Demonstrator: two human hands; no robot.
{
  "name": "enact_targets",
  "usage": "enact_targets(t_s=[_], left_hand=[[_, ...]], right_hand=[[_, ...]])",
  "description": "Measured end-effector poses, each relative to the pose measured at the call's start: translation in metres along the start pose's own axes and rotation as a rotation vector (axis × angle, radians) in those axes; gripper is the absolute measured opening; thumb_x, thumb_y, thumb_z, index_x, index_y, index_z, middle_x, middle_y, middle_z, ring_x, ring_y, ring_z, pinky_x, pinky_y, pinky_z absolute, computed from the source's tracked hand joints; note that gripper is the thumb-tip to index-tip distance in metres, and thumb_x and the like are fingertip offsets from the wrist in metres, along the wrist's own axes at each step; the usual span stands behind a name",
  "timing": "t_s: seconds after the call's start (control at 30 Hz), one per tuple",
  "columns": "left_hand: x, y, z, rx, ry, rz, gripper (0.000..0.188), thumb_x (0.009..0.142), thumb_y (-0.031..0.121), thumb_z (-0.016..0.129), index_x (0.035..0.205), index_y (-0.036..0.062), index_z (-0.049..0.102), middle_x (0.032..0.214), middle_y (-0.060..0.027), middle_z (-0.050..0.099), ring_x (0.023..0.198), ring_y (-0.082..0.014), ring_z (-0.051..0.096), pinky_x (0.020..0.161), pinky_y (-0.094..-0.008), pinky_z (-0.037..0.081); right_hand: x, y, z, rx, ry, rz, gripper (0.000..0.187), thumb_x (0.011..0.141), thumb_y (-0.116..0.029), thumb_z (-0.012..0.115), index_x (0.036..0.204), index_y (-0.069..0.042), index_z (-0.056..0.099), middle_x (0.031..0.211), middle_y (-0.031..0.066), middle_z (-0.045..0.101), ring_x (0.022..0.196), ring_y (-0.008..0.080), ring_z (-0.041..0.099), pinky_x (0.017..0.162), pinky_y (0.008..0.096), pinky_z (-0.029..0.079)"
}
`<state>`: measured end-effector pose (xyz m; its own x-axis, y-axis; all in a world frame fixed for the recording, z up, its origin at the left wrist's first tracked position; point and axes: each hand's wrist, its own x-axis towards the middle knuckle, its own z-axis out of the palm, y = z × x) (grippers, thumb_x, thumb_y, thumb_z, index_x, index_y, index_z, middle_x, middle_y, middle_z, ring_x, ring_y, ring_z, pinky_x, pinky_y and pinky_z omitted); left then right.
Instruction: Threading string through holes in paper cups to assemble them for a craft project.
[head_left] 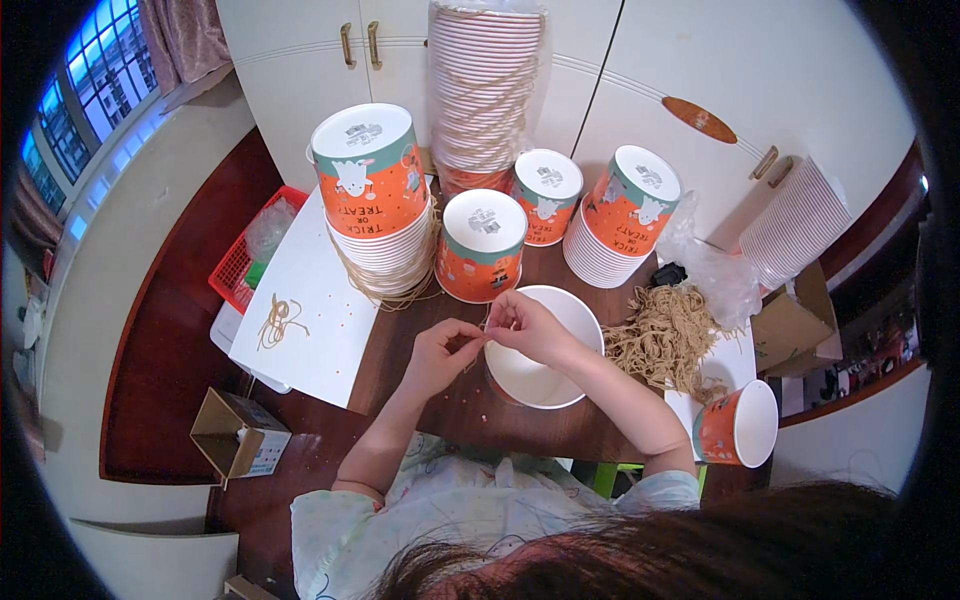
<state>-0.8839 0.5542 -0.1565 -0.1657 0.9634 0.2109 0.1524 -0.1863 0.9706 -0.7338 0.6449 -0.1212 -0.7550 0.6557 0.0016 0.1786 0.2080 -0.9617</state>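
Note:
A white-lined paper bucket (545, 380) stands with its mouth up on the brown table in front of me. At the left side of its rim my left hand (445, 355) and my right hand (528, 328) meet, fingertips pinched together. Between them is a thin tan cord (487, 322), mostly hidden by the fingers. My right hand and wrist reach over the bucket's mouth. My left hand sits just outside the rim.
Upside-down orange and green buckets (480, 245) and nested stacks (375, 200) line the back. A heap of tan cords (665, 335) lies right, beside clear plastic bags (715, 270). Another bucket (757, 425) lies on its side. Loose cords (282, 322) rest left; a cardboard box (235, 440) sits below.

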Motion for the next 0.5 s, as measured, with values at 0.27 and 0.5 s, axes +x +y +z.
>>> enact_targets(t_s=[0.27,0.5], left_hand=[[0.006,-0.006,-0.001,-0.025,-0.058,0.165,0.021,0.077,0.001,0.060,0.097,0.0034,0.054,0.076,-0.0007,0.059,0.063,-0.0020,0.052,0.054,-0.0163,0.040],[0.009,-0.009,-0.004,-0.354,-0.207,0.046,0.031,0.076,-0.003,0.060,0.101,0.0047,0.045,0.082,-0.0031,0.059,0.077,-0.0079,0.056,0.067,-0.0197,0.043]], right_hand=[[0.001,0.004,0.001,0.067,-0.018,-0.027,0.010,0.076,-0.003,0.056,0.084,-0.005,0.051,0.073,-0.0016,0.051,0.068,0.0071,0.048,0.061,0.0225,0.039],[-0.004,-0.009,-0.006,-0.003,-0.010,-0.033,0.013,0.072,0.001,0.052,0.084,-0.003,0.057,0.076,0.0027,0.055,0.071,0.0119,0.052,0.066,0.0249,0.042]])
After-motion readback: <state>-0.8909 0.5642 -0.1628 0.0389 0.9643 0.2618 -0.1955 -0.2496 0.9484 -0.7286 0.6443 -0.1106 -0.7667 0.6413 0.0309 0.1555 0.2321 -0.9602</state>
